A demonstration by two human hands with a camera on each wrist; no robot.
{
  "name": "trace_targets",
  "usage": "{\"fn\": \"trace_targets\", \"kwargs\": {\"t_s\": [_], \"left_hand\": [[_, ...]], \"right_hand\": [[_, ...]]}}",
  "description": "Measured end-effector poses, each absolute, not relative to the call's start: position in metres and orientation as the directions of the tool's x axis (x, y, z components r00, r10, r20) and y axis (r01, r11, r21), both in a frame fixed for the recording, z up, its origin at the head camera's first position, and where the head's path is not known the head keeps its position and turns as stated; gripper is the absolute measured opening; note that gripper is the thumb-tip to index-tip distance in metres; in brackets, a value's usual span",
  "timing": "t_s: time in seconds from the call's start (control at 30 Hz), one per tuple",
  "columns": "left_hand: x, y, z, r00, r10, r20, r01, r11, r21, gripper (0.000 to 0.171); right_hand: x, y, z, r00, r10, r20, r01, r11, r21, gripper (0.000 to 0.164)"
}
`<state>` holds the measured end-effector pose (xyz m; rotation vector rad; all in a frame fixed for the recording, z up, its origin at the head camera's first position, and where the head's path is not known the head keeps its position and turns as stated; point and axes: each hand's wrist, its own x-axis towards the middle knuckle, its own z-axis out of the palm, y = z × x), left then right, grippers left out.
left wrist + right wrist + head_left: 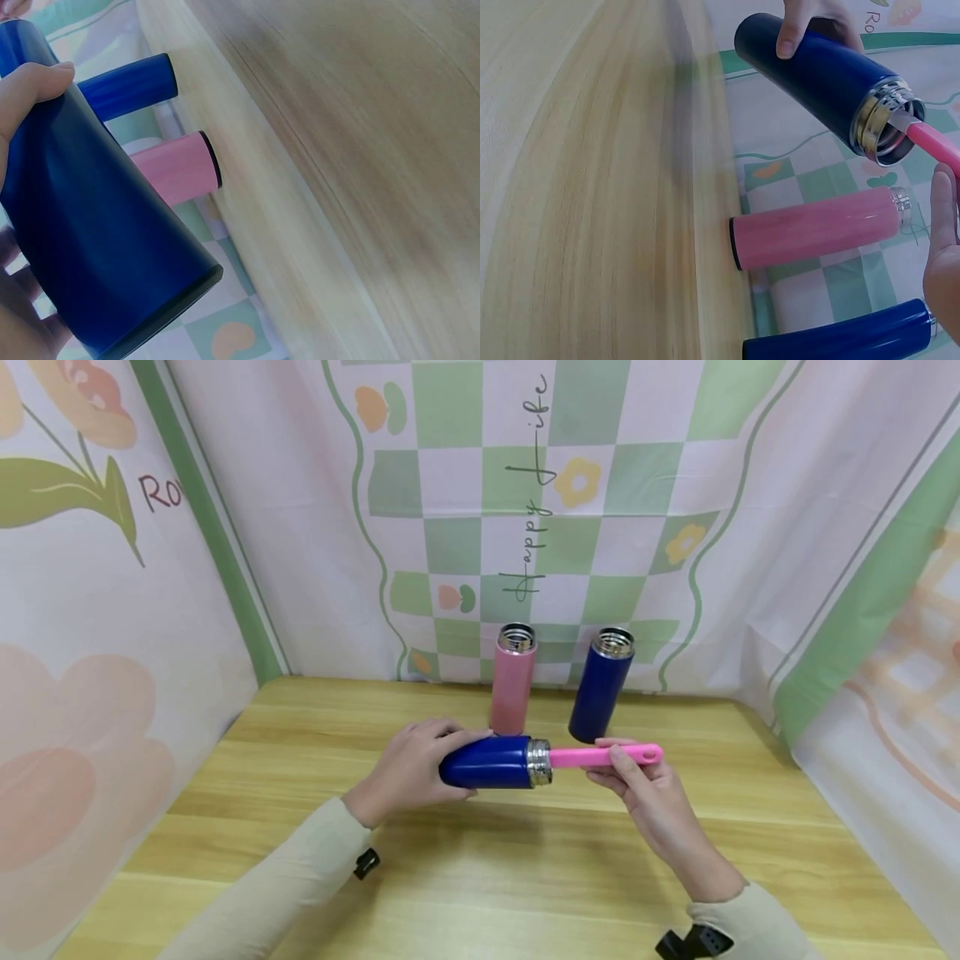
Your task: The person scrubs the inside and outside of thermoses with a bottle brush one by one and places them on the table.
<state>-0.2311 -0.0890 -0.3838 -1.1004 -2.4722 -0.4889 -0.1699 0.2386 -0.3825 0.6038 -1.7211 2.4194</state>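
Observation:
My left hand (412,766) grips a dark blue thermos bottle (487,763) round its body, fingers over the far side. The bottle lies sideways above the table, its lidless steel mouth (885,124) facing right. Out of that mouth sticks a long pink handle (600,755) with a hanging hole at its outer end; a pale, clear neck shows where it enters, and the rest is hidden inside the bottle. My right hand (651,802) pinches the handle near its outer end between thumb and fingers.
A pink thermos bottle (513,685) and a second dark blue bottle (600,689) stand upright without lids on the wooden table (300,735), just behind the held one. A checked curtain (517,543) hangs at the table's back edge, with more printed cloth on both sides.

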Motion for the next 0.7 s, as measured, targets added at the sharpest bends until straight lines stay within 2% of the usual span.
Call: {"fn": "trace_targets", "kwargs": {"t_s": [0.47, 0.7], "left_hand": [[-0.233, -0.097, -0.391, -0.650, 0.600, 0.466, 0.731, 0.660, 0.171, 0.079], [-0.234, -0.099, -0.391, -0.652, 0.596, 0.468, 0.731, 0.657, 0.182, 0.080]], "right_hand": [[-0.170, 0.250, -0.376, -0.880, -0.054, 0.472, -0.407, -0.427, -0.808, 0.027], [-0.170, 0.256, -0.372, -0.858, -0.097, 0.505, -0.412, -0.457, -0.788, 0.030]]}}
